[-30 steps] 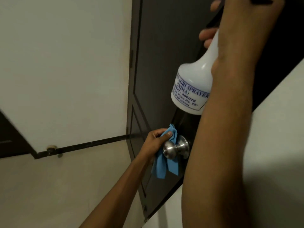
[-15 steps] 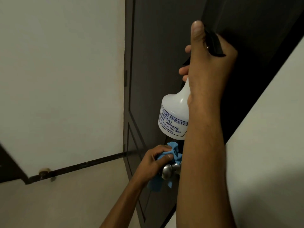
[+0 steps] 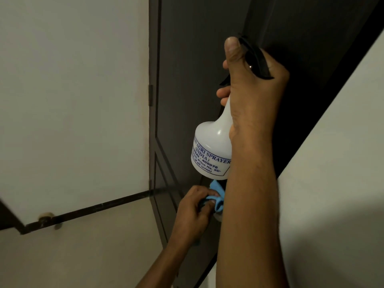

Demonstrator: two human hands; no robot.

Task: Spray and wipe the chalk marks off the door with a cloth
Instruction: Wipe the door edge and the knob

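While right hand (image 3: 252, 94) clasps white spray bottle (image 3: 209, 150), contents unseen, left hand (image 3: 193, 213) pinches blue cloth (image 3: 217, 196)

**supporting structure: door and floor**

the dark panelled door (image 3: 187, 80) stands upright, hinged to a dark frame (image 3: 153, 59) against the pale wall (image 3: 72, 80). one hinge (image 3: 150, 95) shows on the frame edge. a dark skirting strip (image 3: 93, 208) runs along the wall base above the pale floor (image 3: 93, 250). a round door stopper (image 3: 46, 217) sits at the skirting.
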